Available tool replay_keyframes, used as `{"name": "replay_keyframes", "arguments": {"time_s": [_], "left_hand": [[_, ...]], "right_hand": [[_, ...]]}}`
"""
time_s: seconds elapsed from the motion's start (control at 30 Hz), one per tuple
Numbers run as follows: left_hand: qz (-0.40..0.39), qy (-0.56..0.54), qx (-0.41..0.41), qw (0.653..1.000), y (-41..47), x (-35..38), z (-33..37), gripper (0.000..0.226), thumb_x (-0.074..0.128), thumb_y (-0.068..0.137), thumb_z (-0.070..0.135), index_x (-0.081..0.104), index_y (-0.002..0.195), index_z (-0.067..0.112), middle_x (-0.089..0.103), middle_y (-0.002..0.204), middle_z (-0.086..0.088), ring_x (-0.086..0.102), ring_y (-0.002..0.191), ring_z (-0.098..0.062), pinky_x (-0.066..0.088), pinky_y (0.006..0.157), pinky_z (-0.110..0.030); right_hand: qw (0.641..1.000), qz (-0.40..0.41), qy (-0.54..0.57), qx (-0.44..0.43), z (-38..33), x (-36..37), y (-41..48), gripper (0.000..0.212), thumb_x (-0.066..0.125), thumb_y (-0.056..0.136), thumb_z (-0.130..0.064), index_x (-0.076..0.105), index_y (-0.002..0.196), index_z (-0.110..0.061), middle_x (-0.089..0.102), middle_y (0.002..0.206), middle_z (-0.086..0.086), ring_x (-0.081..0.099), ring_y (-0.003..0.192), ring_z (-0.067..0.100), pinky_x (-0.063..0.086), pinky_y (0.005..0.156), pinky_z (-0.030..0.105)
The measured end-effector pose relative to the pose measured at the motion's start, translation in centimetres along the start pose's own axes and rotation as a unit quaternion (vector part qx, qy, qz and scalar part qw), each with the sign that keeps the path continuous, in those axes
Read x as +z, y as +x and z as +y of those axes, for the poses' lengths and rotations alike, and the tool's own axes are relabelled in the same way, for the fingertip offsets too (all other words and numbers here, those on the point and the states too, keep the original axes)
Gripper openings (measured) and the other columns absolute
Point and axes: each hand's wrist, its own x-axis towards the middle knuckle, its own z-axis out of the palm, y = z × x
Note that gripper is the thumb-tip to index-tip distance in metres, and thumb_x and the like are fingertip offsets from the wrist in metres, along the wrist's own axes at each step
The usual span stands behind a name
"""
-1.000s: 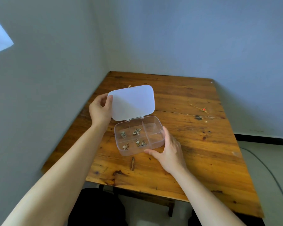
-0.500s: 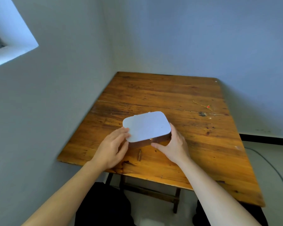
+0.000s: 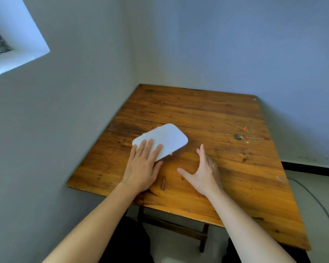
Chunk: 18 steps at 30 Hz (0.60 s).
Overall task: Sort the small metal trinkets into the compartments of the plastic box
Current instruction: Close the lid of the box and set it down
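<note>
The plastic box (image 3: pixel 169 138) lies on the wooden table (image 3: pixel 207 111) with its white lid down, so the trinkets and compartments inside are hidden. A small brass clasp (image 3: pixel 171 154) shows at its near edge. My left hand (image 3: pixel 143 166) lies flat with its fingers spread on the near left part of the lid. My right hand (image 3: pixel 203 171) hovers to the right of the box, fingers apart, holding nothing and not touching it.
A thin gold chain with a red bead (image 3: pixel 239 127) lies on the table at the far right. A dark gouge (image 3: pixel 163 183) marks the wood between my hands. Walls close in on the table's left and far sides. A cable (image 3: pixel 311 194) runs over the floor.
The lid, open a second ago, has come down on the box. The box has slid left and away under my left hand. My right hand has let go and drawn back.
</note>
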Motion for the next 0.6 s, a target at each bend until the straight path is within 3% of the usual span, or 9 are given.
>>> {"name": "replay_keyframes", "arguments": {"time_s": [0.1, 0.17, 0.3, 0.6], "left_hand": [[0.006, 0.017, -0.08, 0.997, 0.6, 0.0, -0.7, 0.06, 0.041, 0.101, 0.043, 0.029, 0.154, 0.019, 0.027, 0.161, -0.018, 0.019, 0.149, -0.039, 0.015, 0.119, -0.056], [-0.008, 0.03, -0.137, 0.99, 1.2, -0.1, -1.8, 0.061, 0.039, 0.101, 0.041, 0.025, 0.155, 0.016, 0.023, 0.161, -0.02, 0.016, 0.149, -0.041, 0.012, 0.118, -0.058], [-0.04, 0.043, -0.237, 0.97, 2.4, -0.7, -4.3, 0.063, 0.03, 0.102, 0.041, 0.014, 0.156, 0.015, 0.013, 0.163, -0.02, 0.007, 0.149, -0.042, 0.007, 0.118, -0.06], [-0.076, 0.064, -0.313, 0.945, 3.9, -2.3, -7.9, 0.063, 0.03, 0.102, 0.039, 0.009, 0.156, 0.015, 0.006, 0.163, -0.021, 0.005, 0.149, -0.042, 0.01, 0.119, -0.061]], "right_hand": [[0.993, 0.03, -0.094, -0.06, 0.0, 0.3, -0.1, 0.097, 0.039, 0.081, -0.085, 0.035, 0.154, -0.022, 0.031, 0.163, 0.0, 0.028, 0.147, 0.023, 0.026, 0.116, 0.044], [0.989, 0.029, -0.123, -0.081, -0.1, 0.3, -0.2, 0.09, 0.033, 0.085, -0.083, 0.046, 0.149, -0.02, 0.031, 0.162, 0.001, 0.027, 0.147, 0.022, 0.025, 0.117, 0.046], [0.985, 0.029, -0.146, -0.087, 0.1, 0.5, 0.0, 0.088, 0.031, 0.086, -0.082, 0.048, 0.148, -0.02, 0.034, 0.161, 0.001, 0.027, 0.146, 0.02, 0.026, 0.116, 0.046], [0.982, 0.043, -0.161, -0.086, 0.0, 0.7, 0.2, 0.087, 0.033, 0.087, -0.081, 0.052, 0.145, -0.02, 0.041, 0.157, 0.0, 0.029, 0.143, 0.018, 0.032, 0.112, 0.046]]}}
